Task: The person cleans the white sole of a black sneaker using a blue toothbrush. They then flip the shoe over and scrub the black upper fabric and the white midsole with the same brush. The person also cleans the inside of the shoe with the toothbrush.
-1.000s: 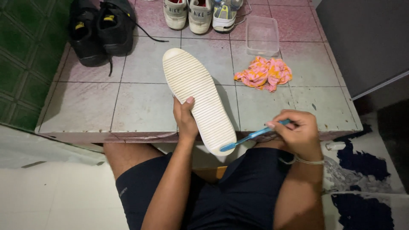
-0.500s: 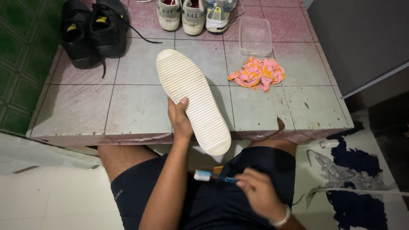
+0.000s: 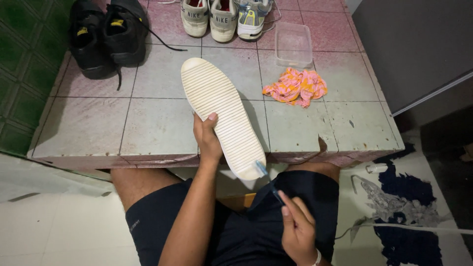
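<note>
My left hand (image 3: 207,138) grips a white shoe (image 3: 221,116) by its side, sole up, ribbed tread facing me, its toe pointing away over the tiled bench (image 3: 152,128). My right hand (image 3: 298,229) is low over my lap and holds a blue toothbrush (image 3: 268,180) by the handle. The brush head touches the heel end of the sole near the bench's front edge.
A pair of black shoes (image 3: 106,37) stands at the back left of the bench. Light-coloured sneakers (image 3: 224,17) line the back edge. A clear plastic tub (image 3: 293,44) and an orange-pink cloth (image 3: 295,86) lie at the right. A grey cabinet (image 3: 414,49) stands right.
My right hand dropped from the bench edge to my lap with the toothbrush, then raised the brush head to the heel of the sole. The shoe stayed in my left hand.
</note>
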